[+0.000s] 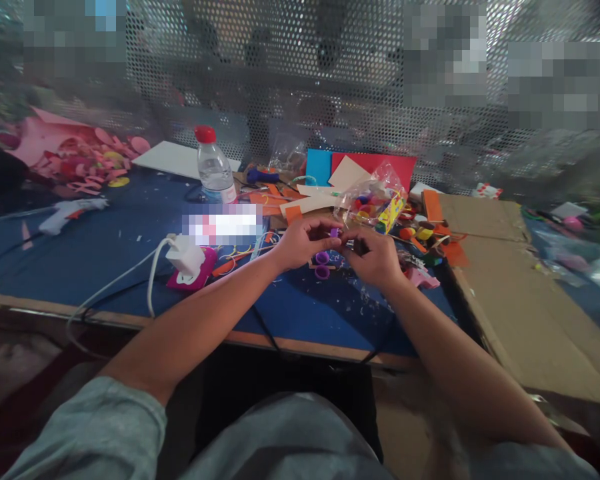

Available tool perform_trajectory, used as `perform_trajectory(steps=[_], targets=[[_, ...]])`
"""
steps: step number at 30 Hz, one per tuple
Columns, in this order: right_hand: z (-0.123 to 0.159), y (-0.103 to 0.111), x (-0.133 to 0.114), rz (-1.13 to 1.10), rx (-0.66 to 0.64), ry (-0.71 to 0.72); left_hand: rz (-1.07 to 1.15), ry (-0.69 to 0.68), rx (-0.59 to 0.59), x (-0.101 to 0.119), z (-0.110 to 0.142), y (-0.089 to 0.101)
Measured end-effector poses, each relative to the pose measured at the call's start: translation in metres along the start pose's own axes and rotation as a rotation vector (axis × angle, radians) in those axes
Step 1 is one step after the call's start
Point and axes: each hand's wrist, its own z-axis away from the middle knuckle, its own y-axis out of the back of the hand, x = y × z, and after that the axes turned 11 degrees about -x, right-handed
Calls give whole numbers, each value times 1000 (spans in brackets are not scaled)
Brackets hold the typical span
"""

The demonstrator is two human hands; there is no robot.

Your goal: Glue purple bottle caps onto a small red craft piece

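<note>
Lots of clutter here. Left of the arms, a white plug (184, 255) sits in a magenta power socket (206, 267), its white cable (117, 281) looping towards the table edge. Behind that stands a red-capped bottle (216, 170), and farther left lie a white glue gun (66, 215) and a heap of pink pieces (77, 157). Just past the hands it's crowded too: a clear plastic bag (367, 200) of colourful bits, plus blue card (318, 168) and red card (393, 167).

The tabletop's blue (117, 257) and sprinkled with scraps, with cardboard (510, 287) along the right and a perforated screen (280, 87) behind.

The small purple piece (335, 233) is up between the hands, above two round purple cups (322, 258); too tiny to make out its shape. Left hand (300, 243) has it pinched, thumb against fingers. Right hand (373, 255) is curled, fingertips right beside it; can't tell if they're gripping it.
</note>
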Motion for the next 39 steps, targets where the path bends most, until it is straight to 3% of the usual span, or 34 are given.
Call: perform_trajectory(steps=[5, 14, 23, 28, 33, 39], targets=[[0, 0, -1, -23, 2, -49, -10, 10, 12, 2, 0, 1], [-1, -1, -1, -65, -3, 120, 9, 31, 13, 1, 1, 1], [0, -1, -3, -37, 24, 41, -6, 36, 22, 4, 0, 1], [0, -1, -4, -19, 42, 73, 32, 56, 76, 3, -1, 0], [0, -3, -6, -20, 94, 18, 55, 60, 108, 4, -1, 0], [1, -3, -6, 4, 81, 39, 23, 33, 50, 0, 0, -2]])
